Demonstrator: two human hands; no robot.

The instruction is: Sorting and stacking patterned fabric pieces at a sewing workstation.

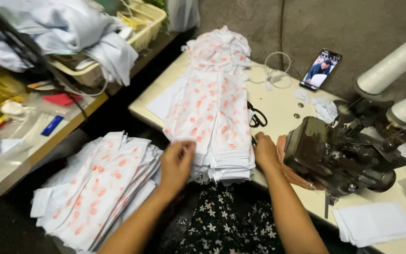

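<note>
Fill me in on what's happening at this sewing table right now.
A person sits at a cream table with both hands on a tall stack of white fabric pieces with orange print. The left hand pinches the stack's near left edge with its fingers; the right hand rests against its right side. A dark sewing machine stands just right of it, black scissors lie beside the stack, and a second pile of the same fabric sits lower left.

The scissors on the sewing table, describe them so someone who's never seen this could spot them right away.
Start at the cream sewing table and find the tall stack of white cloth with orange print. The scissors lie against its right edge, beyond the right hand. They are the only black, looped-handle item there, partly tucked under the cloth.
</note>
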